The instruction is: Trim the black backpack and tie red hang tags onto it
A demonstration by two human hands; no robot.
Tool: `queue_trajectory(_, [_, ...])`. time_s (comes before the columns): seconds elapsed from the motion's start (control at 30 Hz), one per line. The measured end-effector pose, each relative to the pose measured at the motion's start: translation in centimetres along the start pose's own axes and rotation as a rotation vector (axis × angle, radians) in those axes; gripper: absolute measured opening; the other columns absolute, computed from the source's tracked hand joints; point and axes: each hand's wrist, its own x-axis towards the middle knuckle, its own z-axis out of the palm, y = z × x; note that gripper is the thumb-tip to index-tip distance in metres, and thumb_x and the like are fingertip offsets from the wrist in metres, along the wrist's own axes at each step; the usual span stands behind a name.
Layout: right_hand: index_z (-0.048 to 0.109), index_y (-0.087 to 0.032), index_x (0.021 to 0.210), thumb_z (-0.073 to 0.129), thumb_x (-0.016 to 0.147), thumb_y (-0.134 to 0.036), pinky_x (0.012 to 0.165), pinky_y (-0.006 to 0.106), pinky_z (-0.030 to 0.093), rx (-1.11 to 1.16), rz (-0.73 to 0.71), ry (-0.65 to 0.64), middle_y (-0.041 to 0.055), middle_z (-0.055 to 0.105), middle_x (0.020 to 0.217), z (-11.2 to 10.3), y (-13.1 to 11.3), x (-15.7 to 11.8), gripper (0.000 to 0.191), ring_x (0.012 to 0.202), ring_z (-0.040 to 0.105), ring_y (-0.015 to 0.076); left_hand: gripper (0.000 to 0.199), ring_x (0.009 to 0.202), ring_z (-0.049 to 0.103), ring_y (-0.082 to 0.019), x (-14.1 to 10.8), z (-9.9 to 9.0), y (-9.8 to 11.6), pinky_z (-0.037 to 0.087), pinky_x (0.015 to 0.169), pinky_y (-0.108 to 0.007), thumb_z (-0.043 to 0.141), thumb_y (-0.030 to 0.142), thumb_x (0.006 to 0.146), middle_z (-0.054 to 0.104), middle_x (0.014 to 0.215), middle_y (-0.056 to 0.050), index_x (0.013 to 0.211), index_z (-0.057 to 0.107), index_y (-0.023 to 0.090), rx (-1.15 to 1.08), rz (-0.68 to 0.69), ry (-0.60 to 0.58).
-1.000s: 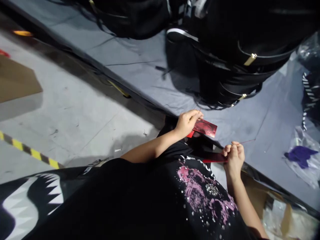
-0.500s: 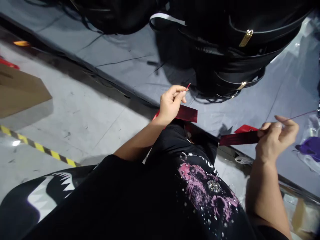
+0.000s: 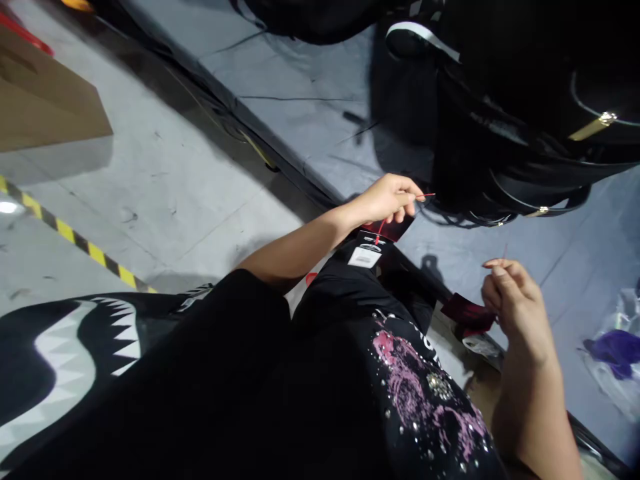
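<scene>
My left hand point(image 3: 390, 199) is closed in a pinch on a thin red string point(image 3: 381, 228); a short end sticks out past the fingertips. Below the hand hangs a black tag with a white label point(image 3: 365, 257), the string running up from it. Dark red card shows just behind that tag. Off to the right, my right hand point(image 3: 515, 300) is closed, thumb against the forefinger, with a thin strand rising from the fingertips. A dark red hang tag point(image 3: 467, 313) hangs beside its curled fingers. The two hands are apart, at the near edge of the grey table.
Black bags with gold zip pulls point(image 3: 537, 153) stand on the grey-covered table point(image 3: 305, 93). Purple material in clear plastic point(image 3: 617, 353) lies at right. A cardboard box point(image 3: 50, 100) and yellow-black floor tape point(image 3: 75, 237) are on the left.
My right hand has moved left, closer to my left hand. The left hand's tag has turned, showing its black face and white label. The view has also shifted.
</scene>
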Motion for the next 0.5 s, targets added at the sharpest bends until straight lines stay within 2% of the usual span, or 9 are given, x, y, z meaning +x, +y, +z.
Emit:
queue_trajectory(0.07, [0.055,-0.023,0.103,0.054,0.092,-0.041,0.037,0.018,0.023,0.008,0.153,-0.181,-0.0092,0.037,0.048,0.6,-1.2,-1.1,0.021,0.037,0.027,0.0063,0.017,0.04,0.047,0.0,0.2,0.2,0.4,0.028,0.035,-0.014,0.048,0.009,0.091,0.062,0.07,0.0,0.099,0.063,0.009,-0.089,-0.01,-0.087])
queue_trajectory(0.13, [0.055,-0.023,0.104,0.053,0.092,-0.041,0.039,0.019,0.026,0.01,0.265,-0.315,-0.0061,0.047,0.056,0.8,-2.5,-2.2,0.022,0.039,0.032,0.0061,0.016,0.038,0.046,0.001,-1.3,-0.1,1.5,0.028,0.034,-0.014,0.05,0.011,0.091,0.064,0.071,0.0,0.101,0.063,0.011,-0.138,0.007,-0.235])
queue_trajectory(0.17, [0.055,-0.022,0.103,0.054,0.092,-0.041,0.039,0.019,0.027,-0.017,0.283,-0.337,-0.0044,0.051,0.06,0.8,-3.0,-2.4,0.022,0.04,0.035,0.0062,0.016,0.038,0.046,0.001,-2.4,-0.4,2.1,0.029,0.035,-0.014,0.051,0.012,0.091,0.065,0.071,0.0,0.102,0.063,0.011,-0.144,0.017,-0.294])
queue_trajectory(0.2, [0.055,-0.022,0.103,0.055,0.091,-0.041,0.04,0.019,0.028,-0.065,0.266,-0.321,-0.0036,0.052,0.063,1.0,-3.2,-2.3,0.022,0.042,0.037,0.0064,0.016,0.038,0.046,0.0,-3.4,-0.8,2.6,0.03,0.035,-0.014,0.051,0.013,0.092,0.065,0.071,-0.001,0.102,0.063,0.011,-0.139,0.021,-0.322])
queue_trajectory(0.27, [0.054,-0.022,0.106,0.054,0.091,-0.041,0.04,0.019,0.027,-0.202,0.155,-0.22,-0.0053,0.047,0.058,1.4,-2.8,-0.6,0.024,0.042,0.035,0.007,0.015,0.039,0.048,0.0,-4.5,-1.7,2.7,0.031,0.036,-0.013,0.052,0.013,0.092,0.066,0.07,-0.001,0.102,0.063,0.011,-0.107,0.019,-0.287])
queue_trajectory(0.33, [0.051,-0.021,0.116,0.049,0.093,-0.039,0.04,0.02,0.027,-0.379,0.004,-0.059,-0.0082,0.04,0.051,2.3,-1.6,3.0,0.03,0.04,0.033,0.0085,0.016,0.04,0.049,0.0,-4.3,-2.3,2.1,0.031,0.037,-0.012,0.05,0.012,0.092,0.065,0.07,-0.002,0.102,0.062,0.01,-0.055,0.02,-0.188])
queue_trajectory(0.4, [0.043,-0.017,0.129,0.043,0.092,-0.03,0.044,0.021,0.033,-0.636,-0.082,0.124,-0.0064,0.045,0.053,3.3,-0.2,7.6,0.039,0.045,0.043,0.0115,0.017,0.04,0.05,0.0,-3.1,-2.6,1.6,0.03,0.037,-0.012,0.049,0.01,0.091,0.065,0.07,-0.002,0.101,0.062,0.008,0.0,0.021,-0.133])
queue_trajectory(0.43, [0.04,-0.015,0.133,0.039,0.092,-0.027,0.046,0.022,0.037,-0.79,-0.075,0.159,-0.0041,0.05,0.056,3.8,0.3,9.8,0.042,0.048,0.048,0.0133,0.017,0.041,0.05,-0.001,-2.5,-2.6,1.6,0.03,0.037,-0.012,0.048,0.009,0.091,0.065,0.07,-0.003,0.101,0.062,0.007,0.016,0.024,-0.148])
queue_trajectory(0.5, [0.045,-0.01,0.129,0.033,0.093,-0.025,0.053,0.026,0.043,-1.098,-0.059,0.163,0.0031,0.058,0.064,4.5,0.8,13.5,0.041,0.058,0.056,0.0168,0.019,0.041,0.05,-0.001,-1.8,-2.6,2.5,0.03,0.037,-0.013,0.049,0.009,0.09,0.065,0.07,-0.004,0.101,0.063,0.006,0.018,0.045,-0.246])
